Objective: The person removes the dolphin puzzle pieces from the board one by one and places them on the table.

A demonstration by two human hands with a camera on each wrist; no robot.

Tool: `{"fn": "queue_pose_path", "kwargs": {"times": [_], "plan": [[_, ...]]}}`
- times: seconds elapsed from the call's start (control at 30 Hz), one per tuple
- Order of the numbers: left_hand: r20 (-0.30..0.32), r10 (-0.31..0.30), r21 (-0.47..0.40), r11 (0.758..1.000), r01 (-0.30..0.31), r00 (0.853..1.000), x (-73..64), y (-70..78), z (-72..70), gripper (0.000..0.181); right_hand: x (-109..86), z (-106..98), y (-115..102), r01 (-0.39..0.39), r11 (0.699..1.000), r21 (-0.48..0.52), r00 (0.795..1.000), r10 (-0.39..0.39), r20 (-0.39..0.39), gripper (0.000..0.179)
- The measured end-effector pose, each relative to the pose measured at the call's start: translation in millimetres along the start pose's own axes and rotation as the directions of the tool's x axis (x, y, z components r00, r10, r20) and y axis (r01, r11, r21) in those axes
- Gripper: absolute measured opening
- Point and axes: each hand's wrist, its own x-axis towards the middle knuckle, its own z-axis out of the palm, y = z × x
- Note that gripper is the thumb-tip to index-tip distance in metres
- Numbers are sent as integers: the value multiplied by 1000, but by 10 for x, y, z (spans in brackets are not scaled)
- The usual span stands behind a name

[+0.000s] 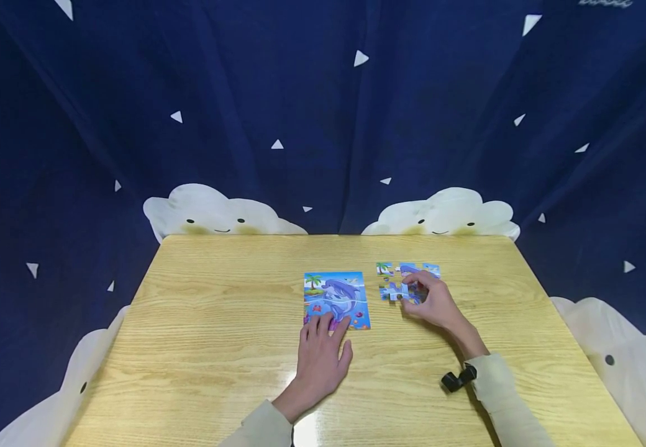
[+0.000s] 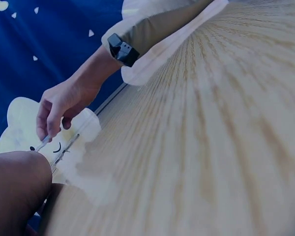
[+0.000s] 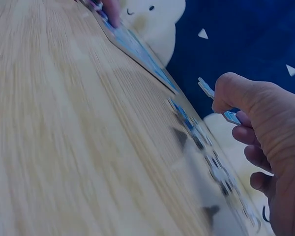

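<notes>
A square dolphin picture [image 1: 351, 304] lies mid-table. My left hand [image 1: 320, 360] rests with fairly straight fingers over its lower edge. To the right are several jigsaw pieces [image 1: 392, 290] of the same dolphin scene, partly joined, with gaps between them. Above them my right hand [image 1: 437, 304] pinches a small puzzle piece [image 3: 205, 88] between thumb and fingers. In the right wrist view that piece is raised off the table, its edge towards the camera. My right hand [image 2: 71, 101] also appears in the left wrist view. Its fingers partly cover the pieces in the head view.
The wooden table [image 1: 200, 347] has its far edge against a dark blue curtain [image 1: 300, 112] with white triangles and cloud shapes. A black device [image 1: 458, 379] is strapped at the right wrist.
</notes>
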Motion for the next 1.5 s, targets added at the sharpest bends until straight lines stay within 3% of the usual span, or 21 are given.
{"fn": "queue_pose_path", "kwargs": {"times": [0.17, 0.4, 0.57, 0.73, 0.97, 1.37, 1.5], "plan": [[-22, 6, -17, 1000, -6, 1000, -8, 16, 10, 48, -125, -135, 105, -63, 998, 15, 998, 63, -21, 40], [18, -13, 1, 1000, 13, 1000, -5, 12, 5, 49, -262, -295, 281, -127, 992, -14, 991, 127, -47, 41], [45, -20, 6, 1000, 19, 999, 0, 1, 3, 49, -310, -394, 406, -164, 986, -31, 985, 162, -66, 44], [31, -16, -1, 1000, 16, 999, -1, 4, 6, 49, -340, -457, 509, -221, 974, -51, 974, 218, -59, 43], [57, -21, 0, 1000, 21, 998, -4, 5, -11, 49, -339, -495, 597, -231, 968, -93, 972, 225, -66, 42], [37, -14, 12, 1000, 14, 999, 1, -8, -9, 50, -270, -596, 638, -279, 954, -110, 958, 285, 38, 41], [10, -6, 13, 1000, 6, 1000, -10, 3, -5, 50, -269, -588, 587, -274, 956, -103, 960, 278, 32, 43]]}}
